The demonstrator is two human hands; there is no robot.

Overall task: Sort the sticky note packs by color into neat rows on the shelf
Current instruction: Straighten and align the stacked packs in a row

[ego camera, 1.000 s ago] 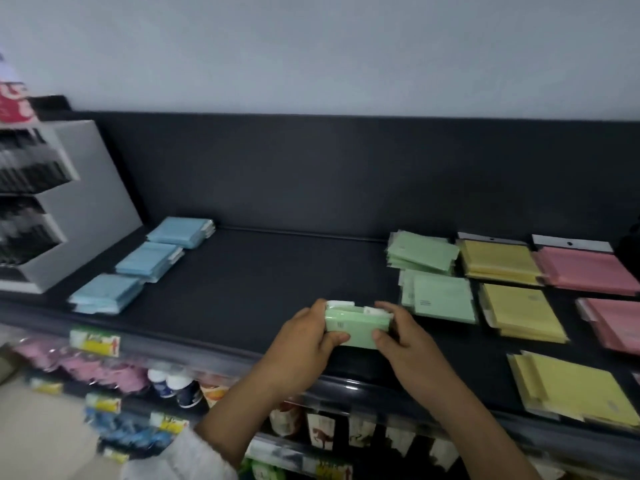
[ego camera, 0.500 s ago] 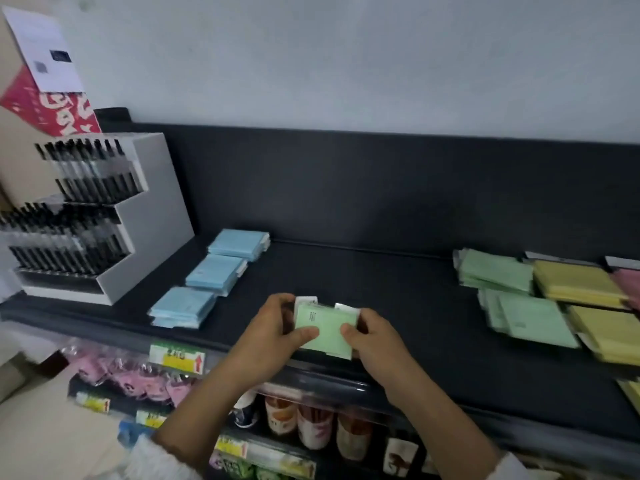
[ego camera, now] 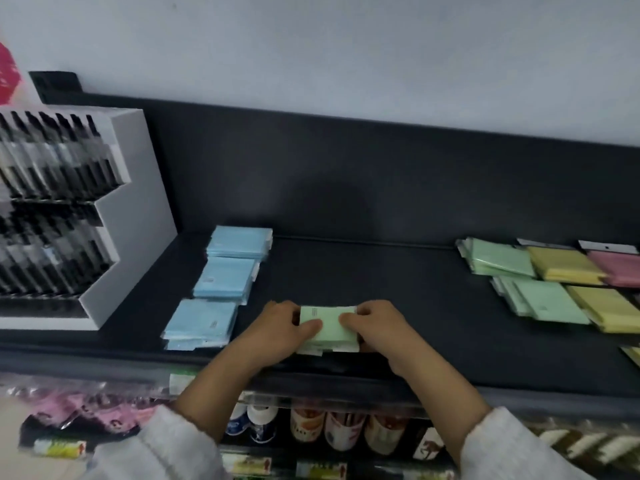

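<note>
Dim, soft shadows, blurred, warped edges

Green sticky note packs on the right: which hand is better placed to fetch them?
Likely the right hand: the green sticky note packs lie on its side, farther from the left hand.

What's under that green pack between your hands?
Edges of more green packs show beneath the top green pack. The left hand and right hand cover both sides, so the count and contact with the shelf are hidden.

Shop, stocked shelf point(ego camera: 381, 296), pen display point(ego camera: 114, 209)
</note>
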